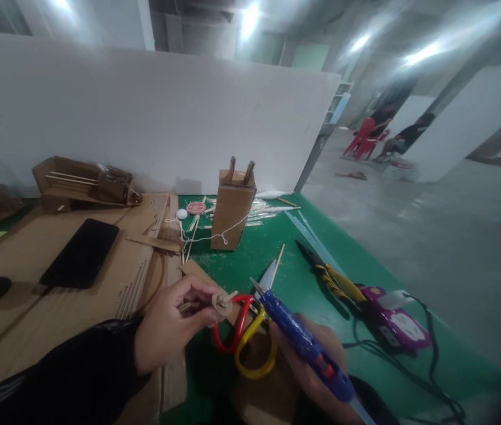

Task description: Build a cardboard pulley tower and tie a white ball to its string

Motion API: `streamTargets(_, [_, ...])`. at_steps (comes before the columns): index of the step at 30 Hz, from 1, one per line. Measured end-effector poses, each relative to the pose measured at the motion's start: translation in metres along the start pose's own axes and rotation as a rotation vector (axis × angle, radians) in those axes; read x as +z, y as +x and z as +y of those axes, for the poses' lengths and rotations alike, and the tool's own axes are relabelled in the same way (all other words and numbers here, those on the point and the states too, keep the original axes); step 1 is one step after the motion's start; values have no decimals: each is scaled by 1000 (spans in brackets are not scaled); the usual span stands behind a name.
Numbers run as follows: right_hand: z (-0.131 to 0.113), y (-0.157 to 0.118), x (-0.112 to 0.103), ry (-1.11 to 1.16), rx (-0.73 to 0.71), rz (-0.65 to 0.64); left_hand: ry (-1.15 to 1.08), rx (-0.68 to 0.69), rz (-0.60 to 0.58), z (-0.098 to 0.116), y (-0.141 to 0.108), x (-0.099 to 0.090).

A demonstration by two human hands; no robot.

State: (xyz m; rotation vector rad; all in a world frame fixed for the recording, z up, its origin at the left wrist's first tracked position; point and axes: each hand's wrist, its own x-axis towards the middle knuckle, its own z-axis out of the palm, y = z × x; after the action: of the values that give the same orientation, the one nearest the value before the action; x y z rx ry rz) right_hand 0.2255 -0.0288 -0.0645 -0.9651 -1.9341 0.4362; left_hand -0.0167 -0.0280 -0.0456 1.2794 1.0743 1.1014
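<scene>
Pinches a cardboard disc (225, 309) between closed left fingers (203, 319) and grips a blue glue gun (292, 327) in curled right fingers (291, 359), with scissors (256, 373) at six o'clock.

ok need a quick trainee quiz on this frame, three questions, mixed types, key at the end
1. Short answer: what do the left hand and right hand each hold?
2. Choice: the handles of the scissors are (a) both black, (b) red and yellow, (c) both blue.
3. True or false: the pliers lie to the right of the tall cardboard box.

Key: 1. Left, a small tan disc with a thin stick poking out; right, a blue glue gun. 2. b. 3. True.
</scene>
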Motion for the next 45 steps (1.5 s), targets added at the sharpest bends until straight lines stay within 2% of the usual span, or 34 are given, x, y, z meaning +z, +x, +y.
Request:
streamTargets(5, [-1,0,-2,-3,-16,-31,11,39,-16,0,-2,-1])
streamTargets(12, [3,-3,0,53,-22,-75,164,69,39,7,-2,-1])
streamTargets(17, [4,-4,1,59,-8,-72,90,3,85,11,-2,4])
streamTargets(23, [8,-4,1,124,-16,-145,-49,-88,110,4,0,1])
streamTargets(28, [6,-3,1,170,-18,-188,-113,-113,154,0,2,-2])
streamTargets(34, [1,2,1,277,5,-289,-207,-95,82,2,-1,2])
streamTargets(38, [2,3,0,269,0,-330,-273,-115,82,1,-1,4])
streamTargets(45, [2,1,1,283,3,-311,-125,-50,-45,4,-7,2])
